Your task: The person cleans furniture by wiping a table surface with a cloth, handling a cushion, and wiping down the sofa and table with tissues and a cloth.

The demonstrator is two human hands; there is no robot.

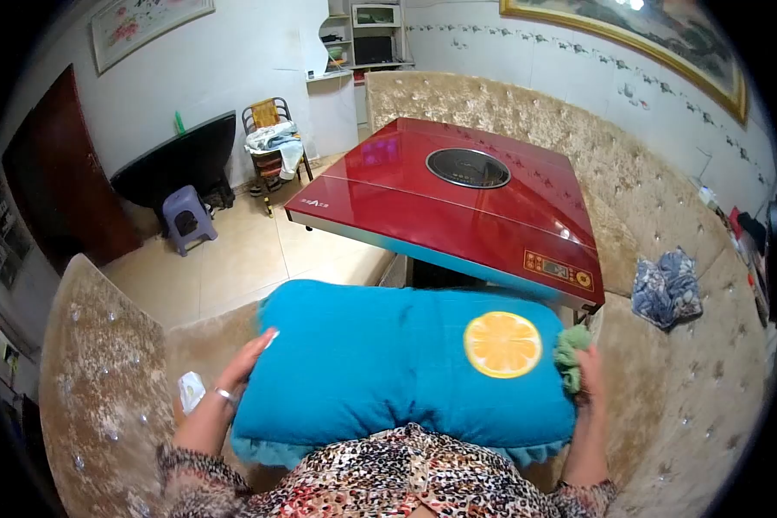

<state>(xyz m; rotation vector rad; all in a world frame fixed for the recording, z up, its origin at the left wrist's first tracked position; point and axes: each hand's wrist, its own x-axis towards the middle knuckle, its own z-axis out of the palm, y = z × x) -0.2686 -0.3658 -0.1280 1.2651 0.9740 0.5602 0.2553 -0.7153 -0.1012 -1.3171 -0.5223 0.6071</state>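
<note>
A blue pillow (345, 363) with an orange-slice print spans the space before my torso. My left hand (246, 361) grips its left edge, thumb side on the cover and some fingers hidden behind it. At the other end, my right hand (589, 378) is closed around a crumpled green cloth (570, 352) and presses against the pillow's right edge. Whether the right fingers also pinch the pillow cannot be made out.
A red table (363, 190) with a round black cooktop (468, 168) stands just beyond the pillow. A tan tufted sofa (665, 388) curves around. Patterned fabric (667, 289) lies on its right side, a white packet (192, 391) on the left. A purple stool (188, 217) stands farther off.
</note>
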